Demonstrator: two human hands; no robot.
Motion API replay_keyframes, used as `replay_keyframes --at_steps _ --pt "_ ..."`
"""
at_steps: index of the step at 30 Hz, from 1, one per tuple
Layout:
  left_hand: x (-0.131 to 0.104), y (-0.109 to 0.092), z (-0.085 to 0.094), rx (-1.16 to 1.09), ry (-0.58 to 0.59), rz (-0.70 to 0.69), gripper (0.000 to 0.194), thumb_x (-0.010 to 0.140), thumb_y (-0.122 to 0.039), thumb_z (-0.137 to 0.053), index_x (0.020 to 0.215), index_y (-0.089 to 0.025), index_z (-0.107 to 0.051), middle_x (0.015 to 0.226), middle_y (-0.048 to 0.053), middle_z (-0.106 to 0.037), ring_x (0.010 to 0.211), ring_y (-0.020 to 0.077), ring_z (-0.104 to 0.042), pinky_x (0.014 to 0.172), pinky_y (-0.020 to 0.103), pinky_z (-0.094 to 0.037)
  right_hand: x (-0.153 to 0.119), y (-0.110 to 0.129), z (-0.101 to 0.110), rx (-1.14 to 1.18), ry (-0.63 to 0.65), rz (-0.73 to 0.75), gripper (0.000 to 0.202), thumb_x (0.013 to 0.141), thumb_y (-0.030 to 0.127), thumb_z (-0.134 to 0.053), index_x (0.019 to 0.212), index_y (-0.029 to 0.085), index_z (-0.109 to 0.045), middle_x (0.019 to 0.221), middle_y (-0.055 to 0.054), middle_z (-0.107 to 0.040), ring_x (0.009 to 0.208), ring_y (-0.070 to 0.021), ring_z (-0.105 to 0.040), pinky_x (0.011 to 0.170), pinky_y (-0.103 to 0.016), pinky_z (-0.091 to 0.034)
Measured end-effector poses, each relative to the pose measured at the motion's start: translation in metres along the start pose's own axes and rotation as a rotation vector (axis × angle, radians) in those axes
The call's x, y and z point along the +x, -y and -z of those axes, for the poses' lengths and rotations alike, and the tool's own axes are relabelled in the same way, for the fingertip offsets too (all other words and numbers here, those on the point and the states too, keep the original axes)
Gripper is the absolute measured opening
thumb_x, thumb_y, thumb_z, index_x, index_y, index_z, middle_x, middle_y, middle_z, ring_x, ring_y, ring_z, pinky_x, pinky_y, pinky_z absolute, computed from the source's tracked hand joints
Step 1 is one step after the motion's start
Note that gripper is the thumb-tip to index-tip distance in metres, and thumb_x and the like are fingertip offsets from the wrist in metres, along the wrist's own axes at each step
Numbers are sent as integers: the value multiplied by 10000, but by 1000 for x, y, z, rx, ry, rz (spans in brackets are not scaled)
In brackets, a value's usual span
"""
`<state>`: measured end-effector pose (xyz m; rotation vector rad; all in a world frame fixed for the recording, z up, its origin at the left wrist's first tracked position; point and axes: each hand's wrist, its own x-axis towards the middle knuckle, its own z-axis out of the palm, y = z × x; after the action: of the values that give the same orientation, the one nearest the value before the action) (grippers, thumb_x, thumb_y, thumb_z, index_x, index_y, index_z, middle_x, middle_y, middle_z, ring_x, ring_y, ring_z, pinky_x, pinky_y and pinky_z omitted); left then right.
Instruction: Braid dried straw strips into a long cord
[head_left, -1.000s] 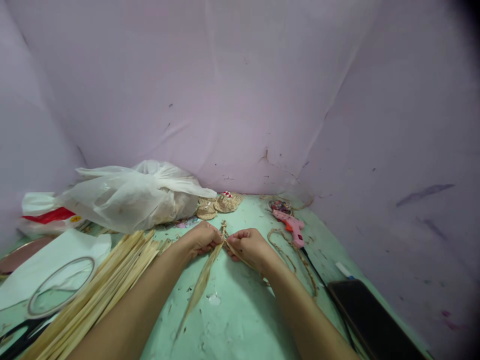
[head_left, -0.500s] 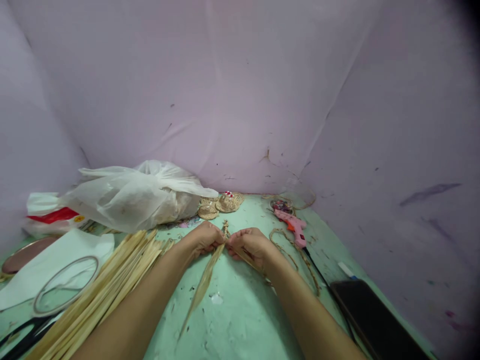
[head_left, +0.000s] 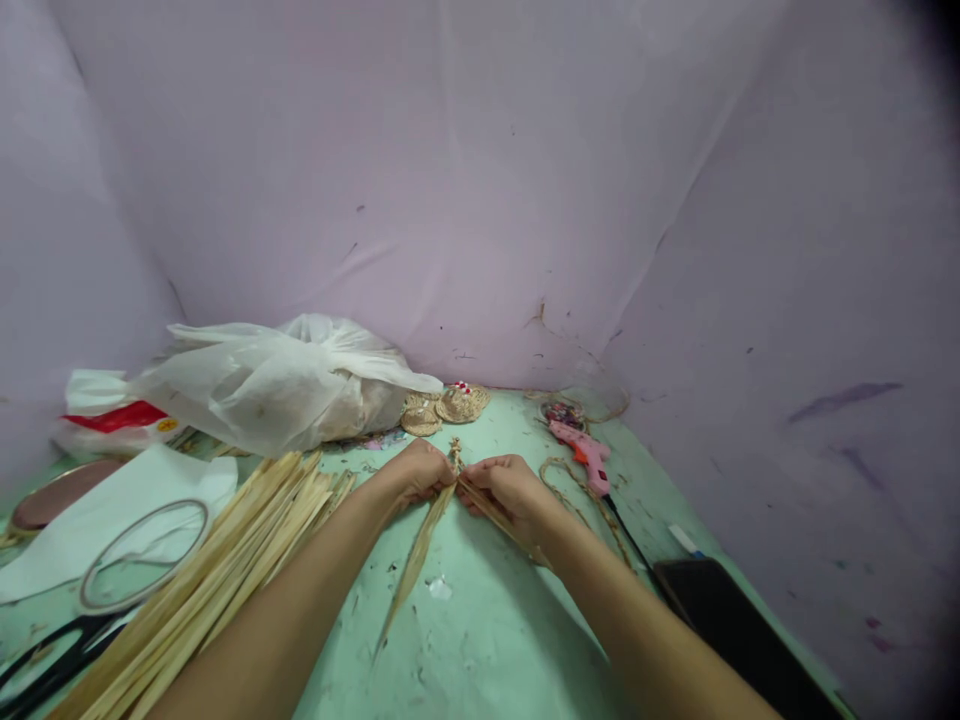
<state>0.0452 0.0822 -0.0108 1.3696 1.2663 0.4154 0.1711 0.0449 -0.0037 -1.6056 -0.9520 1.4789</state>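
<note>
My left hand is closed in a pinch on a dried leaf strip, whose long tail hangs toward me over the table. Beside it, nearly touching, my right hand pinches a second strip that runs back under the wrist. Both strips meet at a short knotted braid that sticks up between my fingertips. My fingers hide the exact point where they join. Left of my forearm lies a bundle of pale dried leaf strips.
At the back are a white plastic bag and woven straw hats. A pink glue gun, twisted cord and black phone lie right. Black scissors, a ring of tape and white paper are left.
The camera view has shifted slightly, so the things on the left appear farther right. Both hands keep their pinch at the braid, with the strips' tails barely moved.
</note>
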Motion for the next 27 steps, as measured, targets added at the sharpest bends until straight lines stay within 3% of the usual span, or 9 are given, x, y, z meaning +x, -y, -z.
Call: replay_keyframes --at_steps 11,16,21,27 --pt "-3 -3 -1 5 -27 -14 67 486 -132 -471 438 -153 -427 311 -72 -245 295 41 -179 325 204 -99 13 5 -4 -138 34 -221 83 573 32 -533 555 112 -544 401 3 -523 359 -86 -473 431 -210 -438" --pt "2 5 3 -15 44 -49 84 507 -171 -461 438 -167 -412 311 -68 -265 287 50 -197 319 203 -105 13 4 -7 -158 -4 -89 148 546 5 -497 470 131 -504 368 2 -509 336 -97 -457 389 -209 -397" --pt "1 1 4 12 45 -65 90 514 -130 -450 432 -159 -429 299 -64 -293 276 51 -216 317 203 -126 18 -6 -8 -203 -28 58 177 528 20 -498 430 159 -447 310 42 -459 263 -55 -331 304 -180 -257" --pt "-6 -7 5 9 35 -50 142 522 -121 -466 404 -158 -397 292 -76 -241 281 33 -166 324 200 -100 20 -17 -3 -84 5 135 123 560 214 -629 531 121 -555 375 32 -505 334 -48 -393 346 -164 -300"
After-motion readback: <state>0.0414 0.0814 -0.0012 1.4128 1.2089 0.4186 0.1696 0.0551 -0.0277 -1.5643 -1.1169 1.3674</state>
